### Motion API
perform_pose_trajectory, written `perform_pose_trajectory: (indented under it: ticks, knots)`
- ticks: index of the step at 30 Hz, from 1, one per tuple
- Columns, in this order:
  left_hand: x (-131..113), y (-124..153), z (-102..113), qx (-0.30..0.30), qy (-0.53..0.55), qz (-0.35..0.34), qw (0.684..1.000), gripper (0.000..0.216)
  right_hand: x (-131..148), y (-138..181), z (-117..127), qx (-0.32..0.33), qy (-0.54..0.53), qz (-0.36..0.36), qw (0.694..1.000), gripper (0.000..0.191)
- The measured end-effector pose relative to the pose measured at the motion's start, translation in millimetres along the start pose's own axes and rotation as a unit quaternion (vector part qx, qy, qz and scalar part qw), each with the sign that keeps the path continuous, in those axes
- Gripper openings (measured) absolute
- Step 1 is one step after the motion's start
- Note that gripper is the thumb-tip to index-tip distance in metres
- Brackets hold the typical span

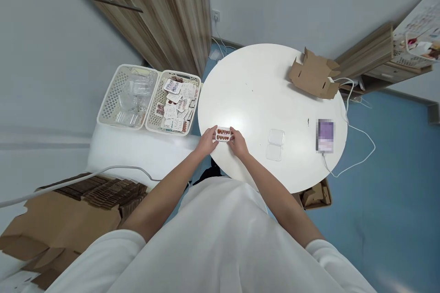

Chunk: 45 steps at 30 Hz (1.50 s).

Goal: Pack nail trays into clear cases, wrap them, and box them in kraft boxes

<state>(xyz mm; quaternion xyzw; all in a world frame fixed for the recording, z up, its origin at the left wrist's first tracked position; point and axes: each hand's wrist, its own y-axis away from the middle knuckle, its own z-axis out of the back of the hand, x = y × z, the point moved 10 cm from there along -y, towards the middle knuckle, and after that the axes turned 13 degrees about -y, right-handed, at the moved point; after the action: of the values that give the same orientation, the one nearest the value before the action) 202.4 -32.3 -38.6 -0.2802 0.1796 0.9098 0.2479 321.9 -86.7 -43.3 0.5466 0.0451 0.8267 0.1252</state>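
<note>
Between my two hands is a small white card of reddish-brown press-on nails [223, 134], set in two rows. My left hand [206, 141] grips its left edge, and my right hand [238, 142] grips the right edge. Both hold it low over the near left part of the round white table [240, 96]. To the right of my right hand, a clear plastic case [275, 144] lies unfolded on the tabletop.
Left of the table stand a basket of nail cards [175, 105] and a basket of clear cases [132, 96]. A folded-out cardboard box [314, 75] and a blurred purple device [325, 136] with a white cable lie on the right. Flattened cardboard [68, 219] is stacked lower left.
</note>
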Motion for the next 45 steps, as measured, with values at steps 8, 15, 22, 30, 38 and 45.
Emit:
perform_pose_trajectory:
  ticks: [8, 15, 22, 30, 38, 45]
  knots:
    - [-84, 15, -37, -0.015, -0.010, -0.052, 0.998, 0.063, -21, 59, 81, -0.016, -0.029, 0.027, 0.999, 0.060]
    - [-159, 17, -100, 0.068, 0.000, -0.092, 0.993, 0.063, -68, 112, 150, -0.034, -0.028, 0.007, 0.999, 0.058]
    - [-183, 9, -132, 0.103, -0.050, -0.069, 0.991, 0.063, -100, 118, 184, -0.035, 0.036, -0.009, 0.999, 0.059]
    - [-180, 2, -147, 0.120, -0.083, -0.020, 0.989, 0.063, -115, 108, 184, -0.005, 0.082, -0.021, 0.996, 0.060]
    - [-176, 0, -156, 0.125, -0.071, -0.008, 0.990, 0.064, -118, 101, 184, 0.012, 0.096, -0.037, 0.995, 0.058]
    - [-176, 0, -160, 0.130, -0.076, -0.015, 0.988, 0.063, -120, 100, 184, 0.013, 0.081, -0.045, 0.996, 0.059]
